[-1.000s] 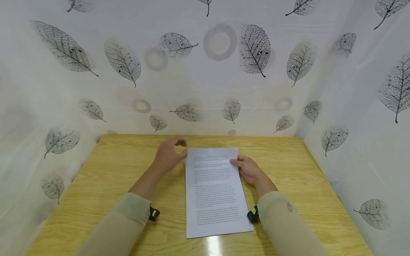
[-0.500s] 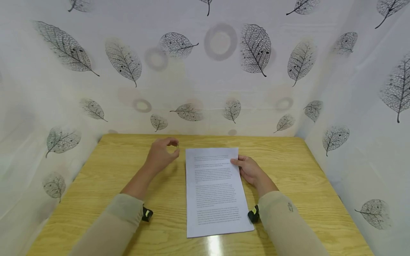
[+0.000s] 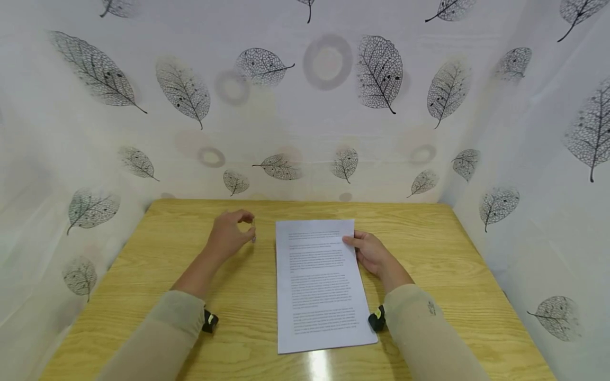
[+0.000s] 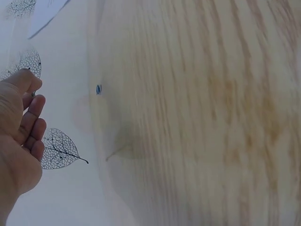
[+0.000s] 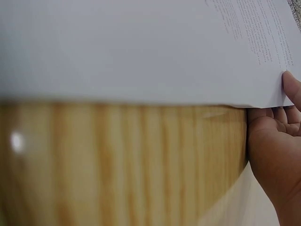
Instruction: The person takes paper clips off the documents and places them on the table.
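My right hand [image 3: 371, 251] holds the upper right edge of a stack of printed paper [image 3: 319, 286], thumb on top and fingers beneath. The right wrist view shows this grip [image 5: 282, 136] at the sheets' corner. Left of the stack, my left hand [image 3: 230, 233] is raised with thumb and forefinger curled towards each other about a small, thin item [image 3: 253, 223]; I cannot tell its kind. Just below the thumb shows a tiny bluish piece [image 3: 254, 239]. In the left wrist view a small dark-blue bit [image 4: 99, 89] appears apart from the fingers.
The paper lies on a wooden table [image 3: 429, 254] with a light reflection at its front. White cloth with leaf prints [image 3: 329, 121] encloses the back and both sides. A black wrist camera [image 3: 209, 320] sits at the left cuff, and another [image 3: 377, 319] at the right.
My left hand has moved left, away from the paper's upper left corner. A tiny bluish piece now shows below its thumb. The right hand and the paper have stayed in place.
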`<state>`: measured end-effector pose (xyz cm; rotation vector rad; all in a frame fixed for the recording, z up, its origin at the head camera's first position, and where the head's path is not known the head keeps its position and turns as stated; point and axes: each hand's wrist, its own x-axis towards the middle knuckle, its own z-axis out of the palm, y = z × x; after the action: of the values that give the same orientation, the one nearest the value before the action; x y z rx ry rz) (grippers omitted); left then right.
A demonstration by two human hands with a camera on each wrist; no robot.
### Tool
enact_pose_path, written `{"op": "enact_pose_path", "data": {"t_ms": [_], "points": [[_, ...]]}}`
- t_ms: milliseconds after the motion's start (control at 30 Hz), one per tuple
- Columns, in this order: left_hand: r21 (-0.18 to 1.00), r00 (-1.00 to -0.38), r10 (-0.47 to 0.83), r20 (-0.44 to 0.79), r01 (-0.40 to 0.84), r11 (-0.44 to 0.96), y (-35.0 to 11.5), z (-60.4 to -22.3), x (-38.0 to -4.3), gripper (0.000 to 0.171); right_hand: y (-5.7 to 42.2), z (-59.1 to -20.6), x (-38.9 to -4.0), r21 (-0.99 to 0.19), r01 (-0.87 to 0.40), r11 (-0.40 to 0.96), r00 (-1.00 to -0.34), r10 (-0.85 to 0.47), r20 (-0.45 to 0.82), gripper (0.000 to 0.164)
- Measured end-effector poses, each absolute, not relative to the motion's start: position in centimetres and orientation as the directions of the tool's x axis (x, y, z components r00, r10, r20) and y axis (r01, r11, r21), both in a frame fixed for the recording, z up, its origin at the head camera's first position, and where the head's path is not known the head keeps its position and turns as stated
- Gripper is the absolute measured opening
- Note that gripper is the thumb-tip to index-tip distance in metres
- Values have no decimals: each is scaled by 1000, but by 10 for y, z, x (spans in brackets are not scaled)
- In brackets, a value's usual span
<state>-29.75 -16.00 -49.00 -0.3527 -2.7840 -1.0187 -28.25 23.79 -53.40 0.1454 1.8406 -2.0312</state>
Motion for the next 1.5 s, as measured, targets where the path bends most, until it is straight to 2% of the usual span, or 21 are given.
{"op": "enact_pose_path", "data": {"t_ms": [700, 1067, 1500], "points": [[559, -985, 165, 54, 166, 812, -179, -507, -304, 35, 239, -533, -283, -934, 352, -61, -914, -236, -329, 43], [493, -979, 202, -25, 163, 854, -183, -510, -307, 34, 241, -536, -286, -930, 361, -72, -912, -234, -336, 42], [488, -974, 218, -63, 160, 858, -186, -513, -310, 36, 239, -534, -285, -931, 360, -57, -913, -229, -339, 42]]}}
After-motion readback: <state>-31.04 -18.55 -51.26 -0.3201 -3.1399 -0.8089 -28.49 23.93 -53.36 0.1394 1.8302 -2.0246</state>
